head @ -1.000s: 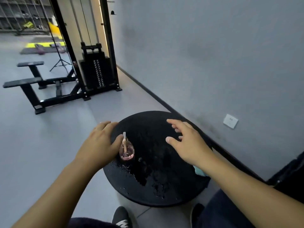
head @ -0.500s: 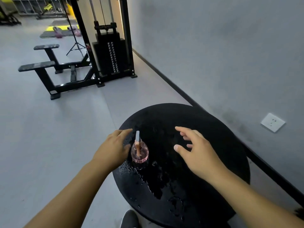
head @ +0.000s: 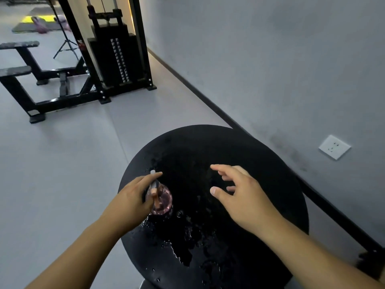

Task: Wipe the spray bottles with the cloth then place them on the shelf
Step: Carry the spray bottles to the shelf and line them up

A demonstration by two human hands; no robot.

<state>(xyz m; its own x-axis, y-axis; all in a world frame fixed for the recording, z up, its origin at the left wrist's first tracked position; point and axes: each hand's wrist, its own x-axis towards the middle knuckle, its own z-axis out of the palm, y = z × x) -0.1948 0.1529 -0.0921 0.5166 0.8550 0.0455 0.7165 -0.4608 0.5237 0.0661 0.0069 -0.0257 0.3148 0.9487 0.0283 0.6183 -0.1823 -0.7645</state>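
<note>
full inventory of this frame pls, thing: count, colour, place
spray bottle: 1, clear pink, upright on table's left part
round table: 1, black, wet with droplets, by the wall
cable weight machine: 1, black, upper left
benches: 2 pads, black, far left
tripod: 1, black, behind the machine
mat: 1, grey-yellow, far floor
wall socket: 1, white, right wall
shoe: 1, dark, lower right
left hand: 1, grips the bottle
right hand: 1, open above the table

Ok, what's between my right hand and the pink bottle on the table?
In the head view, only wet black table top with water drops lies between the right hand and the pink bottle; no cloth there.
</note>
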